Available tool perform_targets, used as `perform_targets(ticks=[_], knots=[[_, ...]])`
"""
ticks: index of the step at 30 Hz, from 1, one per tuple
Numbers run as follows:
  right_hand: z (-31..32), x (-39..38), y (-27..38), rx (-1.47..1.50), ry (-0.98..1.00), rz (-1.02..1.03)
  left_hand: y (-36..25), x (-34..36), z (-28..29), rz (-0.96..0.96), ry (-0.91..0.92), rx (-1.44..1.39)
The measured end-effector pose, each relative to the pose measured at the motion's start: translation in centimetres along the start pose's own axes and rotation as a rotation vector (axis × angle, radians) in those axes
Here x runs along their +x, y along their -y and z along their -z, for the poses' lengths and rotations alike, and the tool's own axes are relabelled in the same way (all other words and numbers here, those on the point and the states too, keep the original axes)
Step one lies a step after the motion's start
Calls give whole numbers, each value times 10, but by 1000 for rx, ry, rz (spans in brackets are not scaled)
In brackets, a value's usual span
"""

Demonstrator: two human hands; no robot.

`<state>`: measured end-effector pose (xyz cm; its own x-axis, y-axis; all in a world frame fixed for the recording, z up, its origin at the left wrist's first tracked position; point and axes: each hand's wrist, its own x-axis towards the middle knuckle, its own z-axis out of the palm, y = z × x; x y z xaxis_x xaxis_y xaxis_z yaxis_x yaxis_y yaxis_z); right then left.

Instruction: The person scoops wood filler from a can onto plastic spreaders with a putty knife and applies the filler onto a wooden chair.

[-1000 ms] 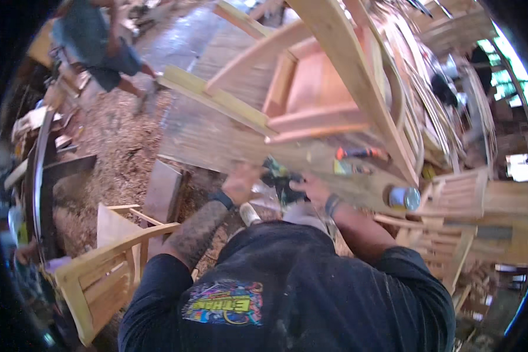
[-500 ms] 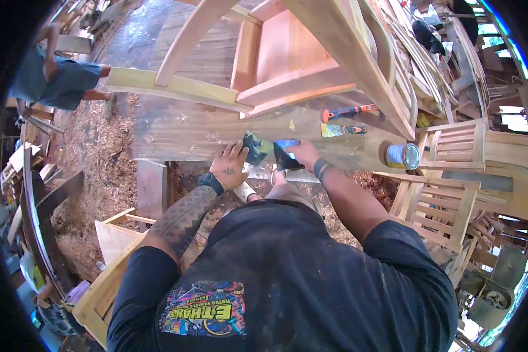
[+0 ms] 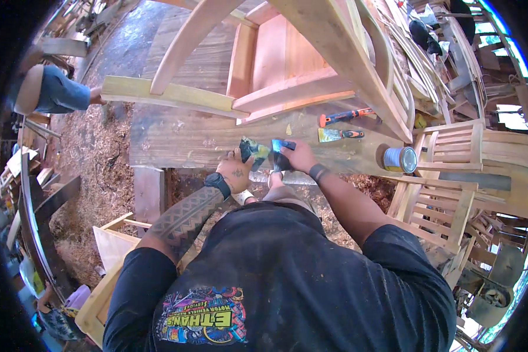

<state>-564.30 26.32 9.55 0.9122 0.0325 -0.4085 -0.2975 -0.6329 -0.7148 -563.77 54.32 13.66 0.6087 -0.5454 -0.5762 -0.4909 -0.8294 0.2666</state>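
Observation:
Over the near edge of the wooden tabletop (image 3: 188, 138), my left hand (image 3: 234, 173) grips a flat dark piece (image 3: 254, 151) smeared with yellow-green. Just to its right, my right hand (image 3: 300, 157) is closed on a scraper (image 3: 280, 159) with a dark, wide blade and a blue part at its top. The scraper is close beside the flat piece; whether they touch I cannot tell. A second scraper (image 3: 340, 135), its blade stained yellow, lies on the table to the right, below an orange-and-dark long-handled tool (image 3: 347, 117). Farther right is a can (image 3: 400, 159).
An unfinished wooden chair (image 3: 293, 88) takes up the far side of the table. Slatted wooden frames (image 3: 434, 205) stand at the right, with long strips (image 3: 416, 64) piled behind. Wood shavings (image 3: 76, 229) cover the ground at left, where another person (image 3: 58, 91) stands.
My right hand has shifted slightly, and the scraper's blade now points more downward. Both hands keep their hold. The person at left has changed position, and the whole view has shifted a little.

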Motion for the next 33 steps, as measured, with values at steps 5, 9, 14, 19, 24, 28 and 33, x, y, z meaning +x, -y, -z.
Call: perform_targets(ticks=[5, 9, 14, 19, 24, 28, 33], knots=[[0, 7, 11, -109, 105, 1, 10, 7, -21, -4, -81, 96], [-3, 2, 13, -216, 35, 63, 16, 2, -26, -58, -146, 75], [3, -2, 30, -108, 62, -6, 17, -4, -19, -36, -143, 43], [-9, 25, 10, -227, 31, 37, 16, 3, -14, -34, -125, 56], [-4, 14, 30, -347, 52, 129, 14, -3, -1, -5, -32, 66], [-10, 13, 44, -329, -12, 190, 16, 0, -5, -2, -25, 54], [3, 15, 64, -350, 27, 137, 15, 0, -5, 37, 21, 0]])
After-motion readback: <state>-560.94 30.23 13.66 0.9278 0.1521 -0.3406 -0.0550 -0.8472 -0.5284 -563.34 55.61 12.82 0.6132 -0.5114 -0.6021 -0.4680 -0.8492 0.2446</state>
